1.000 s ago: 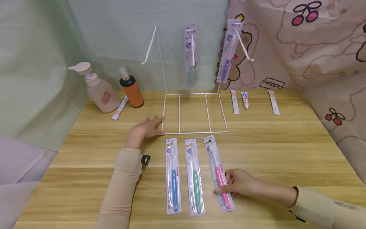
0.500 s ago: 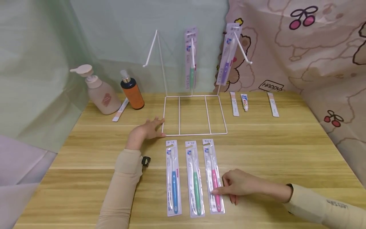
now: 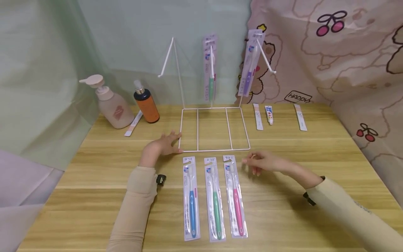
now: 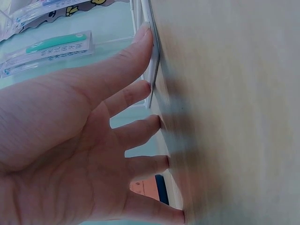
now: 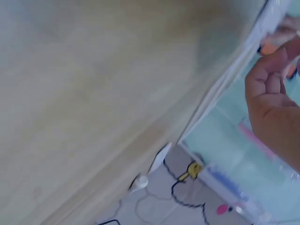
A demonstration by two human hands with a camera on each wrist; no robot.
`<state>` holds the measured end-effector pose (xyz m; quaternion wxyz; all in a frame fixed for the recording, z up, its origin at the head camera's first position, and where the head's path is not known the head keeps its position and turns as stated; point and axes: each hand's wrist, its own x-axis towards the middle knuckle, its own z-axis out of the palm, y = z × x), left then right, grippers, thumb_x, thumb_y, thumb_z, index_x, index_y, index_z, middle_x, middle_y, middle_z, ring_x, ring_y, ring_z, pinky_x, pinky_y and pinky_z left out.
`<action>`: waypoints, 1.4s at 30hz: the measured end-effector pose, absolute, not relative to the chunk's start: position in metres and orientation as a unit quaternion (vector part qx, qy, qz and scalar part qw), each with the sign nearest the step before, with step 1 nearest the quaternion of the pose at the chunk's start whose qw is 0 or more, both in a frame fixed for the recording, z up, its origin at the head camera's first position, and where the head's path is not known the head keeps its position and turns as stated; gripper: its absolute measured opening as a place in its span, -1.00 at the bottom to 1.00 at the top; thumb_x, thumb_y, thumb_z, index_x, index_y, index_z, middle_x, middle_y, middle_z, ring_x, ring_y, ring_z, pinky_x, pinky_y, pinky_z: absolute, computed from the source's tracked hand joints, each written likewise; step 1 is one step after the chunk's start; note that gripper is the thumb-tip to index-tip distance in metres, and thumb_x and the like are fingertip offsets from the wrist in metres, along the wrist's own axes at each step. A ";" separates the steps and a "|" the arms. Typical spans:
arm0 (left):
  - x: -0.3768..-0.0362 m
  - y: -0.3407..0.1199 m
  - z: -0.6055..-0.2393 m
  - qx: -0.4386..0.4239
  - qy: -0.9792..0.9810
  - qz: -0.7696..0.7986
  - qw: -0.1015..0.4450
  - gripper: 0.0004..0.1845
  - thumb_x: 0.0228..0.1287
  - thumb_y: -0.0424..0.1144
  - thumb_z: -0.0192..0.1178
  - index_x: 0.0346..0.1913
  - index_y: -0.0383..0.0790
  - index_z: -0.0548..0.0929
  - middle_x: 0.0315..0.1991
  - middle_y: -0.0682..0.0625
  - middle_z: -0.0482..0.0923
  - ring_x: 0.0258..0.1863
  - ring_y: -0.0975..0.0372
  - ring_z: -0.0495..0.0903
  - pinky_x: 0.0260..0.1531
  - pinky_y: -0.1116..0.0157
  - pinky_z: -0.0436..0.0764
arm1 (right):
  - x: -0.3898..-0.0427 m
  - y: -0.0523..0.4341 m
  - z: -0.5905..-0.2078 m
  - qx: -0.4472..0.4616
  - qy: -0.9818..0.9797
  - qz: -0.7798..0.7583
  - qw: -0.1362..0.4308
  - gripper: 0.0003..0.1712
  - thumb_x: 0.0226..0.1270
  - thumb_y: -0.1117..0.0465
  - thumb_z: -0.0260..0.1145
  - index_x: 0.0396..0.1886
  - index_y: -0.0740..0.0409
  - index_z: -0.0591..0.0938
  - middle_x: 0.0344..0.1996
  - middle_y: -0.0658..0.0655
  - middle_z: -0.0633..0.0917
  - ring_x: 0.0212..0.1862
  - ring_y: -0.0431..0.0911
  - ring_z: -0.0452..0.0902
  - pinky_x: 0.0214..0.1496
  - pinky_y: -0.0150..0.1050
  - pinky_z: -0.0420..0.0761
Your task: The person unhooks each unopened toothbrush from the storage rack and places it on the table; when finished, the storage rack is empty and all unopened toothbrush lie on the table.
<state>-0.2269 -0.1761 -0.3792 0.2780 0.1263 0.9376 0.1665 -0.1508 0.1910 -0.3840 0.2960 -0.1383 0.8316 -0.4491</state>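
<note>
Head view. Clock positions were read about the base of the white wire rack (image 3: 214,150). Three toothbrush packs lay on the wooden counter (image 3: 270,224) in a nearly parallel row: the blue pack (image 3: 191,203) at 7 o'clock, the green pack (image 3: 215,203) at 6 and the pink pack (image 3: 235,199) between 5 and 6. The hanging green pack (image 3: 211,85) at 12 and the hanging purple pack (image 3: 248,77) at 1 were carried on the rack's hooks. The left hand (image 3: 161,145), between 8 and 9, rested spread fingers against the rack's near corner. The right hand (image 3: 266,161), at 4 o'clock, was just beside the pink pack's notched end but apart from it, its fingers loosely bent and holding nothing. The step in hand was judged to be the laying-out of the row, apparently near its end; the next move would call for the right fingers to pinch one pack, with the rack braced.

Left wrist view. The thumb and forefinger touched the rack's rail; the other fingertips met the counter.

Right wrist view. The right hand, partly cut off, lay between 2 and 3 o'clock; whether its fingertips met could not be told.
</note>
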 end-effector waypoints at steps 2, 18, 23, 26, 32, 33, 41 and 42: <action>-0.227 -0.177 -0.380 0.127 0.938 0.164 0.278 -0.16 0.29 0.05 0.10 0.48 -0.12 -0.07 0.47 -0.25 -0.35 0.38 -0.29 -0.37 0.21 -0.35 -0.16 | -0.164 0.190 -0.382 -0.122 0.835 -0.469 0.263 -0.57 0.37 0.06 0.16 -0.02 0.36 0.49 -0.49 0.20 0.63 -0.45 -0.05 0.56 -0.30 -0.11 0.65; -0.228 -0.178 -0.381 0.139 0.942 0.147 0.269 -0.17 0.31 0.06 0.08 0.48 -0.15 -0.06 0.46 -0.28 -0.30 0.37 -0.32 -0.32 0.20 -0.36 -0.10 | -0.251 0.133 -0.363 -0.084 0.839 -0.517 0.147 -0.46 0.38 0.08 0.14 0.23 0.29 0.35 -0.09 0.34 0.56 -0.02 0.23 0.49 -0.01 0.04 0.53; -0.229 -0.177 -0.381 0.147 0.941 0.147 0.267 -0.17 0.30 0.06 0.09 0.48 -0.15 -0.05 0.46 -0.30 -0.29 0.37 -0.34 -0.30 0.22 -0.35 -0.11 | -0.271 0.118 -0.356 -0.067 0.837 -0.532 0.111 -0.46 0.36 0.11 0.17 0.24 0.29 0.36 0.02 0.29 0.53 0.07 0.16 0.44 0.12 -0.01 0.48; -0.228 -0.176 -0.380 0.145 0.941 0.149 0.267 -0.16 0.29 0.07 0.10 0.48 -0.16 -0.05 0.46 -0.31 -0.29 0.36 -0.35 -0.30 0.22 -0.34 -0.11 | -0.282 0.110 -0.351 -0.060 0.840 -0.533 0.080 -0.46 0.32 0.11 0.23 0.21 0.27 0.39 0.05 0.25 0.52 0.10 0.08 0.42 0.15 -0.07 0.47; -0.226 -0.177 -0.380 0.138 0.942 0.149 0.268 -0.17 0.29 0.06 0.10 0.48 -0.14 -0.05 0.46 -0.29 -0.29 0.37 -0.32 -0.30 0.23 -0.33 -0.11 | -0.303 0.093 -0.342 -0.034 0.846 -0.530 0.039 -0.35 0.19 0.00 0.34 0.20 0.19 0.39 0.06 0.17 0.53 0.12 0.00 0.42 0.13 -0.14 0.48; -0.226 -0.177 -0.380 0.138 0.942 0.149 0.268 -0.17 0.29 0.06 0.10 0.48 -0.13 -0.05 0.46 -0.29 -0.29 0.37 -0.32 -0.30 0.23 -0.33 -0.11 | -0.306 0.090 -0.341 -0.026 0.849 -0.526 0.033 -0.32 0.17 -0.04 0.35 0.21 0.16 0.39 0.07 0.14 0.53 0.12 -0.01 0.42 0.12 -0.15 0.48; -0.227 -0.177 -0.379 0.130 0.940 0.159 0.273 -0.17 0.29 0.05 0.11 0.48 -0.10 -0.05 0.47 -0.26 -0.31 0.39 -0.28 -0.33 0.23 -0.34 -0.13 | -0.319 0.073 -0.332 0.015 0.860 -0.509 -0.009 -0.20 0.11 -0.15 0.36 0.25 0.11 0.30 0.10 0.17 0.48 0.08 0.00 0.43 0.02 -0.14 0.52; -0.227 -0.178 -0.379 0.127 0.939 0.161 0.275 -0.17 0.29 0.05 0.11 0.48 -0.09 -0.06 0.47 -0.26 -0.31 0.39 -0.28 -0.34 0.23 -0.33 -0.13 | -0.320 0.073 -0.331 0.019 0.863 -0.505 -0.008 -0.19 0.11 -0.17 0.35 0.25 0.10 0.28 0.10 0.17 0.47 0.07 0.01 0.43 0.02 -0.13 0.52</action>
